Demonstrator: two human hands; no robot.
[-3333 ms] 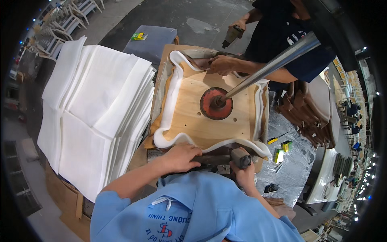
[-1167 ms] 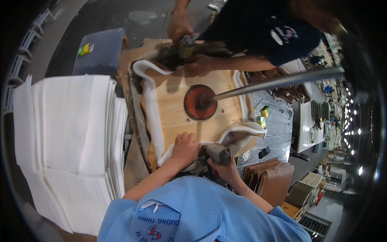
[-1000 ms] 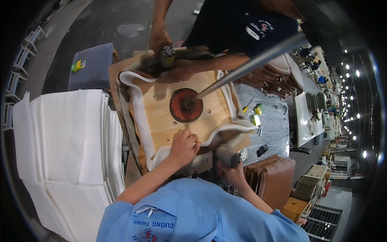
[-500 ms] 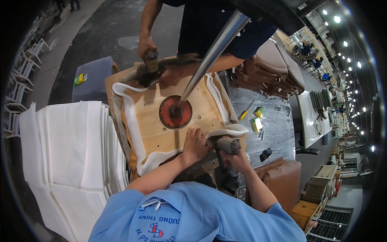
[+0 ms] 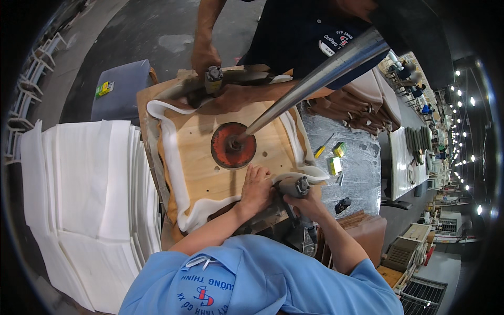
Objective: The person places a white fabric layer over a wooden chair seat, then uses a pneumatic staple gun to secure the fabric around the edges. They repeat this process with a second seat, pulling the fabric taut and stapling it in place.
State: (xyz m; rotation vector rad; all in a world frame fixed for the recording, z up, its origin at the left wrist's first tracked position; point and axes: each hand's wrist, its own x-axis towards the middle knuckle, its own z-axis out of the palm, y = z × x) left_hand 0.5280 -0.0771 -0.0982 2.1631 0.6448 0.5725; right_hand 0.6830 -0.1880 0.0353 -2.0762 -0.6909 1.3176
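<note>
A wooden seat panel [image 5: 202, 152] lies underside up, with white foam [image 5: 181, 184] curling over its edges and a brown cover [image 5: 170, 210] around it. My left hand [image 5: 257, 188] is at the panel's near edge, its fingertips on the wood and its fingers closed on the folded cover, which is partly hidden. My right hand [image 5: 311, 206] grips a staple gun [image 5: 294, 186] by the handle, nose at that edge beside my left hand. A round red press disc [image 5: 226, 155] on a metal rod [image 5: 310, 84] bears on the panel.
Across the panel, a co-worker's hand [image 5: 206, 56] holds another staple gun [image 5: 213, 79]. White foam sheets [image 5: 79, 178] are stacked at left. Brown covers [image 5: 357, 100] lie on a plastic-wrapped table [image 5: 357, 163] with a yellow-handled screwdriver [image 5: 321, 149] and small boxes [image 5: 336, 165].
The view has shifted slightly. My hands stay at the near edge, with the staple gun still beside my left hand. The co-worker leans further right, staple gun still at the far edge.
</note>
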